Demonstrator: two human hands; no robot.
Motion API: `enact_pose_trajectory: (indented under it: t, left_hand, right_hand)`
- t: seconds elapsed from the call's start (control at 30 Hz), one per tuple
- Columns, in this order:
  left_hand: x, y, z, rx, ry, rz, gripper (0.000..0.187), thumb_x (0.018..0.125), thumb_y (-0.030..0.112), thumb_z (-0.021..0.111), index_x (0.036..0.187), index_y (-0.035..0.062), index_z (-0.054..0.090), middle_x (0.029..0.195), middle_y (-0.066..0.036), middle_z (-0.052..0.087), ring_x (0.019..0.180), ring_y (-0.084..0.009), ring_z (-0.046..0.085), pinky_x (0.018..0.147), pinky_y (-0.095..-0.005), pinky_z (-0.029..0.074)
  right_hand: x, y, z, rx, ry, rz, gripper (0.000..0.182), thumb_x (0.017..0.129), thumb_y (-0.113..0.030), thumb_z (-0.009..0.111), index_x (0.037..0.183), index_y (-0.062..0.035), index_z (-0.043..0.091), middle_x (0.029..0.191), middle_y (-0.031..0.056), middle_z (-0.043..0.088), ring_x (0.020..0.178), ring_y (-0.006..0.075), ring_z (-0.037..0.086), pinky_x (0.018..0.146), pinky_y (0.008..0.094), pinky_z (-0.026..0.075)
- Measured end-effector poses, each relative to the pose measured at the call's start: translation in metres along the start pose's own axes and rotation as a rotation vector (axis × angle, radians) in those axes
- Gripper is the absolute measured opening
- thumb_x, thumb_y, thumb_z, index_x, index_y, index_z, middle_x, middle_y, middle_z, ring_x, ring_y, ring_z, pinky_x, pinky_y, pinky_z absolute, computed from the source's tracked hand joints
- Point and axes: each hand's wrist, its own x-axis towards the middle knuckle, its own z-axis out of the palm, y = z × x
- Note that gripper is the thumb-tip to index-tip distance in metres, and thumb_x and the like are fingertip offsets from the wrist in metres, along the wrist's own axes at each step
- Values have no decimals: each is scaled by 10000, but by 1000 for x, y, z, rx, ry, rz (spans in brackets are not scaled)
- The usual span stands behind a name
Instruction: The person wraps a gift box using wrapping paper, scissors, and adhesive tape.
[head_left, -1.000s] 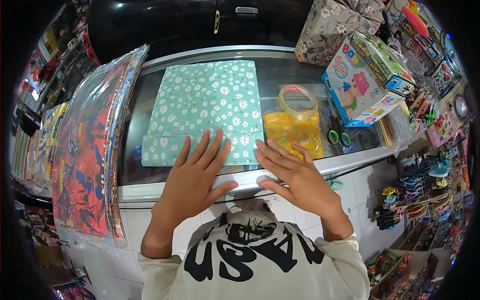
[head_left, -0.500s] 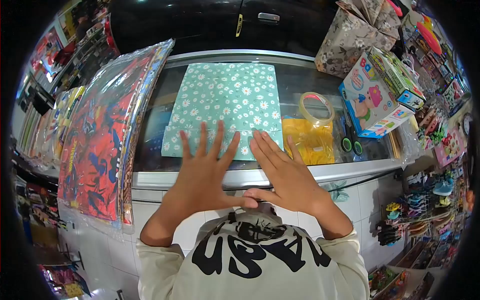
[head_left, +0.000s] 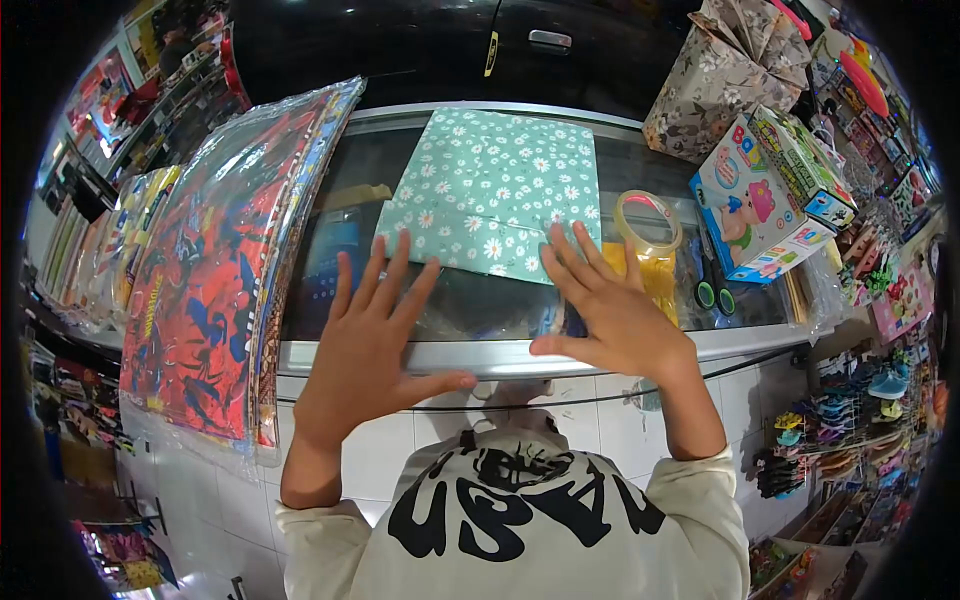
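Green daisy paper (head_left: 500, 190) sits askew on the glass counter (head_left: 470, 310), left hand (head_left: 358, 355) and right hand (head_left: 628, 325) released, splayed at its near edge; tape roll (head_left: 620, 222), scissors (head_left: 714, 276) rightward, yellow packet (head_left: 661, 285) partly hidden by the right hand.

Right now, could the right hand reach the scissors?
Probably yes: the right hand is open and nearby, and the scissors lie with their handles uncovered; the toy box stands only beside them.
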Motion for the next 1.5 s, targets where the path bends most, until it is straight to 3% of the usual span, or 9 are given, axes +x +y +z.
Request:
enact_pose_trajectory:
  t: [0.17, 0.27, 0.4, 0.43, 0.77, 0.87, 1.07, 1.37, 1.5]
  left_hand:
    - [33, 26, 16, -107, 118, 187, 1069, 717, 780, 589, 1390, -37, 437, 1486, -250, 356, 1413, -399, 291, 1140, -592, 160]
    - [40, 32, 42, -171, 80, 145, 1064, 716, 780, 592, 1386, -34, 447, 1480, -259, 359, 1409, -394, 300, 1137, -594, 169]
    - [37, 28, 37, -153, 94, 103, 1068, 715, 787, 589, 1387, -32, 449, 1460, -301, 360, 1396, -478, 268, 1124, -619, 165]
    - [33, 26, 30, -70, 24, 55, 1108, 718, 796, 572, 1461, 4, 348, 1503, -312, 273, 1396, -503, 246, 1140, -603, 132]
    - [17, 13, 19, 45, -25, -149, 871, 783, 774, 508, 1471, 249, 406, 1503, -340, 249, 1423, -466, 226, 1112, -642, -46]
    - [14, 12, 24, 32, -11, -198, 818, 790, 767, 510, 1463, 313, 414, 1502, -342, 254, 1436, -435, 226, 1100, -630, -12]
    - [15, 13, 27, -13, 21, -232, 859, 754, 803, 520, 1433, 280, 470, 1463, -386, 280, 1411, -448, 275, 1000, -644, 161]
    - [13, 6, 8, -44, -41, -333, 919, 752, 791, 538, 1471, 234, 409, 1454, -365, 317, 1404, -390, 311, 944, -575, 252]
    - [5, -4, 11, 69, -24, -208, 876, 795, 757, 520, 1463, 199, 422, 1443, -357, 341, 1396, -379, 327, 967, -540, 259]
  right_hand:
    - [0, -14, 1, 54, 110, -25, 1030, 834, -738, 468, 1503, 8, 229, 1585, 193, 174, 1486, 335, 84, 1125, 650, 44]
    - [0, -18, 16, 130, 41, 31, 1004, 844, -713, 484, 1504, 0, 231, 1585, 195, 170, 1484, 341, 94, 1115, 664, 65]
    - [-1, -16, 22, 58, 103, -3, 1000, 842, -712, 485, 1501, -1, 240, 1581, 192, 186, 1480, 346, 118, 1105, 677, 90]
    - [-1, -16, 23, 62, 102, -3, 1001, 841, -715, 485, 1500, -1, 244, 1580, 191, 191, 1480, 344, 120, 1104, 678, 93]
    - [-1, -15, 20, 64, 103, -26, 1006, 836, -742, 467, 1498, -14, 256, 1573, 189, 215, 1474, 339, 153, 1096, 689, 108]
    - [-1, -14, 22, 78, 106, -30, 1001, 840, -737, 467, 1497, -12, 255, 1572, 190, 216, 1473, 341, 153, 1093, 693, 107]
    - [-1, -13, 23, 71, 99, -30, 991, 851, -730, 457, 1500, -11, 246, 1574, 192, 209, 1475, 341, 147, 1095, 693, 102]
    - [-1, -12, 21, 102, 90, -37, 975, 866, -723, 440, 1504, -13, 239, 1575, 190, 207, 1478, 335, 130, 1110, 678, 78]
    - [-1, -10, 18, 158, 33, -28, 968, 874, -724, 416, 1505, -12, 238, 1578, 195, 196, 1481, 336, 112, 1119, 665, 52]
